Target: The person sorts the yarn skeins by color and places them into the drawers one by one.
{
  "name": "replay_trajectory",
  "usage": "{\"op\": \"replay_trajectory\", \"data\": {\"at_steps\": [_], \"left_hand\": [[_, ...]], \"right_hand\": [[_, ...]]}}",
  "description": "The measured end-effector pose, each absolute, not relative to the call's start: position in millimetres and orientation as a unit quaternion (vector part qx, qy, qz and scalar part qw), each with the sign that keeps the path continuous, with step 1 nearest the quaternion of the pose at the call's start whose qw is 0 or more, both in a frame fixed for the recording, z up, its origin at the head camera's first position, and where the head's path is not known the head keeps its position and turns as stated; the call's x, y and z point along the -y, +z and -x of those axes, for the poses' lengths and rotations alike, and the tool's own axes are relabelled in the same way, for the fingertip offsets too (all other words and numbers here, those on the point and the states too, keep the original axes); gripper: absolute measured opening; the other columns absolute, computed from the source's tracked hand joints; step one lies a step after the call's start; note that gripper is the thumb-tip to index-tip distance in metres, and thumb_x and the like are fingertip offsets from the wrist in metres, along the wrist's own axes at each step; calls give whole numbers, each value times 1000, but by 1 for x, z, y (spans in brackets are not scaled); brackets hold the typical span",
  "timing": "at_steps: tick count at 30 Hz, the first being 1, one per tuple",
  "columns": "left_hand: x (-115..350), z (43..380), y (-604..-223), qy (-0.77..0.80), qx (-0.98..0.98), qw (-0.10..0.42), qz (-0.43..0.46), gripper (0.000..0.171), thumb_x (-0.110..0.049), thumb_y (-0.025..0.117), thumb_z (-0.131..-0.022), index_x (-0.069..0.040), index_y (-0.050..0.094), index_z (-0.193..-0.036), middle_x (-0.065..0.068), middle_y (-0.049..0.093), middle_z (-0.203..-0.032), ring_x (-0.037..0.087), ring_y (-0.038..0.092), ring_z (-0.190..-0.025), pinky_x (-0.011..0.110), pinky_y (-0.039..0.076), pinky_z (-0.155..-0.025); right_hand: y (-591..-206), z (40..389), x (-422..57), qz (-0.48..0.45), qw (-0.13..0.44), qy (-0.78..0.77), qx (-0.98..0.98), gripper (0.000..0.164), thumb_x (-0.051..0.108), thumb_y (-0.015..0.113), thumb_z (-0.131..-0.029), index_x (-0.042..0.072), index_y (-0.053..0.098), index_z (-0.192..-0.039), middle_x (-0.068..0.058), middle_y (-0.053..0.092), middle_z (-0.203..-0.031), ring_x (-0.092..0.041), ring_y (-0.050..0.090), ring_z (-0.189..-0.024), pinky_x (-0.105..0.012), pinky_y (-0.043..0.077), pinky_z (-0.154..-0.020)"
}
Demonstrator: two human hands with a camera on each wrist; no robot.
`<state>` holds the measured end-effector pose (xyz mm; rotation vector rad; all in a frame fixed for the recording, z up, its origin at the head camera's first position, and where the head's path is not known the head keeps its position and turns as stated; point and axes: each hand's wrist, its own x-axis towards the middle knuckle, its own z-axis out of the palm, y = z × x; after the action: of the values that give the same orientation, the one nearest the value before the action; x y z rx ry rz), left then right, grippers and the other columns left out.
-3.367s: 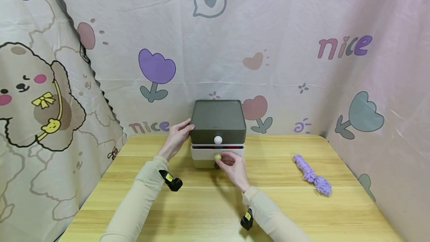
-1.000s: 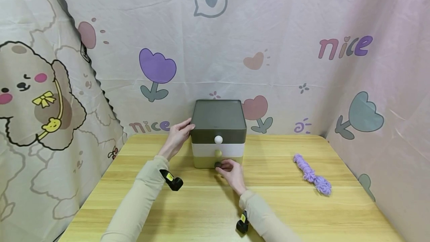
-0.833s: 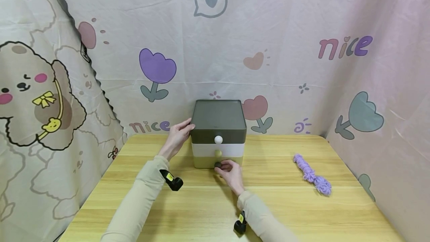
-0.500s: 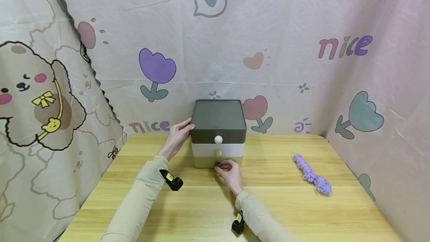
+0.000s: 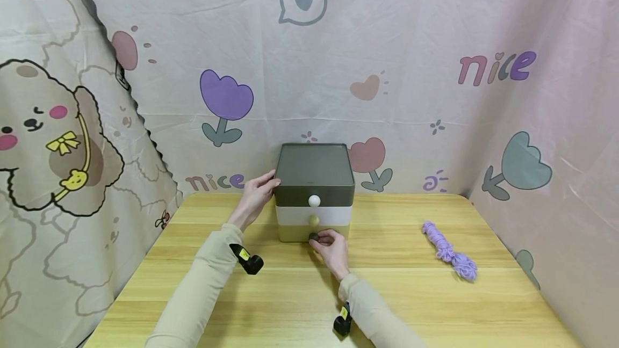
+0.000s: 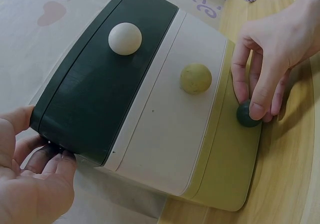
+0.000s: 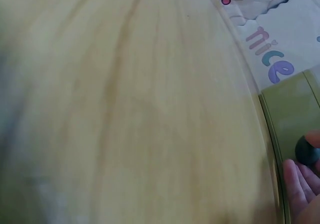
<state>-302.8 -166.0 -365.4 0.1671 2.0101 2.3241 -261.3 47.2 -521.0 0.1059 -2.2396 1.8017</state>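
A three-tier drawer box (image 5: 316,165) stands near the table's back edge, its dark green top tier over a white drawer (image 6: 155,126) and an olive one (image 6: 225,169). All tiers sit flush. My right hand (image 5: 333,249) pinches the dark green knob (image 6: 247,114) of the lowest drawer between thumb and fingers. That knob also shows at the right edge of the right wrist view. My left hand (image 5: 253,197) rests against the box's upper left corner, thumb at the edge and fingers along the side. Above sit a white knob (image 5: 314,201) and an olive knob (image 6: 196,79).
A twisted bundle of purple yarn (image 5: 450,251) lies on the wooden table (image 5: 271,305), right of the box. A printed cloth backdrop (image 5: 309,69) hangs close behind the box and at both sides.
The white drawer, slightly out with something red inside in the oldest frame, is now pushed in. My right hand has moved down from the olive knob to the dark green one. The left hand stays put.
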Motion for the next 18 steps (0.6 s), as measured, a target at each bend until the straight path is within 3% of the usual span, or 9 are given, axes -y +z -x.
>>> {"op": "replay_trajectory", "data": {"at_steps": [10,18], "left_hand": [[166,303,-365,757,-651,32,-51,58,-7,50,-105,-2,27,-157,16,13,-169,24,20,-155,42,18,-128],[167,303,-365,753,-654,32,-55,57,-7,50,-105,-2,28,-157,15,14,-169,25,21,-155,43,18,-128]], "right_hand": [[-522,263,-48,-41,138,613,777,23,8,84,-77,-4,73,-92,-20,76,-82,-21,74,-73,-16,57,-64],[-521,263,-49,-36,143,594,791,20,11,85,-76,0,75,-89,-16,77,-80,-10,69,-69,-17,55,-63]]}}
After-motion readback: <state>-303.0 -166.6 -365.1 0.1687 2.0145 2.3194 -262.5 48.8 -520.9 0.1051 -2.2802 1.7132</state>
